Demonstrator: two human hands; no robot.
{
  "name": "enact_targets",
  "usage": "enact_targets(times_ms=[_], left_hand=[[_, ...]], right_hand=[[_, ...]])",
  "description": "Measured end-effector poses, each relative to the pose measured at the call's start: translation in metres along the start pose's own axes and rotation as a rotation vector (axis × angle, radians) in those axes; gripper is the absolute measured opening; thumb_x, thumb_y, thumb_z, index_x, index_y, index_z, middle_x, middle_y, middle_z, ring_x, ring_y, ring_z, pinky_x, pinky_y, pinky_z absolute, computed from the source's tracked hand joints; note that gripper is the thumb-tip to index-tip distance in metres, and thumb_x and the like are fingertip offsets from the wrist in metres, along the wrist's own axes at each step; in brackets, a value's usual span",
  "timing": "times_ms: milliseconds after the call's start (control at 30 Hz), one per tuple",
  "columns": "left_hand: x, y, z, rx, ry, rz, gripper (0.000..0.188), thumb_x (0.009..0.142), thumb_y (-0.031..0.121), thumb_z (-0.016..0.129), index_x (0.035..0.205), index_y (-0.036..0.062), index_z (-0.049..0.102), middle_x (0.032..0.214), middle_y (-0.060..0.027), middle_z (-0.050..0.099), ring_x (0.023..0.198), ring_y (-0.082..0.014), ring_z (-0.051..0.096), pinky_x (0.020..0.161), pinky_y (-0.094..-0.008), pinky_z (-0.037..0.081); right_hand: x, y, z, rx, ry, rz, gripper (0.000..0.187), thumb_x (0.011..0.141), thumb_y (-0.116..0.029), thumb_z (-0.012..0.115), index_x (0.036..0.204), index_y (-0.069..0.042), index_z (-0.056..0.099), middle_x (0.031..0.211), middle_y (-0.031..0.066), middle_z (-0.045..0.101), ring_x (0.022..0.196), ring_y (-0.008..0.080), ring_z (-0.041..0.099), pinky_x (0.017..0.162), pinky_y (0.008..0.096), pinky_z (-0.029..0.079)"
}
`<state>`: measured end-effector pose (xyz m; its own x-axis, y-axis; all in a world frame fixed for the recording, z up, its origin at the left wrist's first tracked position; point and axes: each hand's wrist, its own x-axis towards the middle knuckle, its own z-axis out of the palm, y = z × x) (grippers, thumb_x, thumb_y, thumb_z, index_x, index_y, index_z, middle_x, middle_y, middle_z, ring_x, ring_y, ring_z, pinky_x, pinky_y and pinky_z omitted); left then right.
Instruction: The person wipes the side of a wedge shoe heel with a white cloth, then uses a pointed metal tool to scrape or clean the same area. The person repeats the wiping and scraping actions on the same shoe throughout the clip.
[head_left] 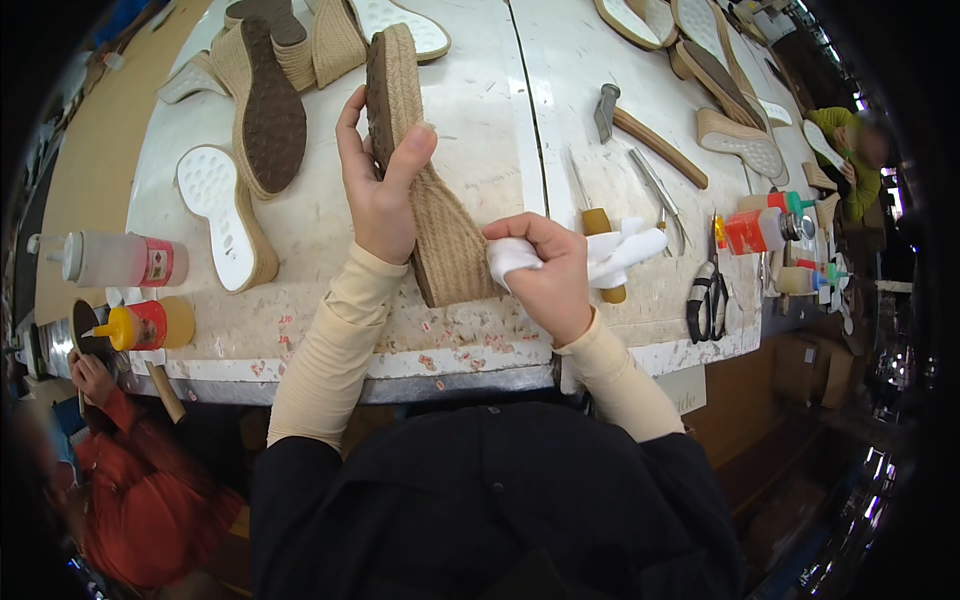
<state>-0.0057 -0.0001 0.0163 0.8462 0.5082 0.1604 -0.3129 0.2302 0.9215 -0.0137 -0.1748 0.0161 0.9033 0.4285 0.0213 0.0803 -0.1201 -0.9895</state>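
While a rope-wrapped wedge sole (450,235) is held over the worktop (480,110) by the left hand (385,190), its thin end pointing away from the body, a white cloth (632,250) is pressed to the edge of its thick end by the right hand (552,275). The left grip is closed around the narrow part, with the thumb laid on the rope side and the fingers wrapped round the brown tread; by the right grip, pinched tight, a bunched fold of cloth is held. Whether the sole is rested on the worktop cannot be told. For a clean wipe, the sole is best steadied firmly, the cloth drawn along the strands so that no fibre is lifted, and its loose tail, draped across a wooden-handled tool (596,219), gathered in so that nothing is snagged or dragged.
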Motion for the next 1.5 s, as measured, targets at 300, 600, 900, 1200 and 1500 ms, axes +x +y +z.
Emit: enact_targets(times_ms=[300,600,900,1200,1500], left_hand=[[0.004,-0.001,-0.002,0.107,-0.018,0.061,0.066,0.089,0.027,0.059,0.138,0.0002,0.024,0.094,-0.0099,0.054,0.066,-0.0128,0.057,0.058,-0.0268,0.052],[0.001,-0.002,-0.001,0.023,0.020,0.000,0.073,0.084,0.028,0.069,0.137,-0.0022,0.029,0.107,-0.0124,0.055,0.092,-0.0147,0.055,0.082,-0.0267,0.045],[0.006,-0.014,-0.004,-0.034,0.063,-0.038,0.072,0.085,0.030,0.069,0.137,-0.0026,0.030,0.113,-0.0128,0.052,0.098,-0.0161,0.053,0.087,-0.0268,0.043],[0.007,-0.011,-0.005,-0.035,0.104,0.005,0.074,0.085,0.030,0.070,0.137,-0.0027,0.029,0.110,-0.0124,0.053,0.097,-0.0152,0.052,0.086,-0.0265,0.042],[0.008,-0.011,-0.006,-0.016,0.099,-0.014,0.073,0.086,0.029,0.069,0.137,-0.0025,0.029,0.108,-0.0109,0.054,0.094,-0.0143,0.052,0.084,-0.0259,0.041]], right_hand=[[0.003,0.003,0.001,-0.096,0.028,-0.121,0.017,0.076,0.004,0.062,0.092,0.004,0.067,0.075,-0.0011,0.062,0.066,0.0027,0.052,0.059,0.0184,0.043],[0.005,0.011,0.007,-0.185,0.092,-0.263,0.010,0.082,0.001,0.058,0.088,0.003,0.065,0.071,-0.0029,0.059,0.062,0.0031,0.049,0.055,0.0188,0.040],[0.008,0.004,-0.007,0.113,0.043,0.133,0.012,0.086,-0.003,0.056,0.087,0.001,0.067,0.075,-0.0028,0.059,0.065,0.0026,0.048,0.058,0.0192,0.041],[0.010,0.012,0.007,-0.358,0.114,-0.336,0.010,0.078,-0.002,0.061,0.086,0.004,0.064,0.069,0.0058,0.060,0.062,0.0106,0.053,0.057,0.0255,0.043],[0.013,0.003,0.000,0.051,0.004,0.095,0.012,0.080,-0.006,0.062,0.085,0.005,0.063,0.068,0.0097,0.060,0.059,0.0126,0.054,0.056,0.0271,0.043]])
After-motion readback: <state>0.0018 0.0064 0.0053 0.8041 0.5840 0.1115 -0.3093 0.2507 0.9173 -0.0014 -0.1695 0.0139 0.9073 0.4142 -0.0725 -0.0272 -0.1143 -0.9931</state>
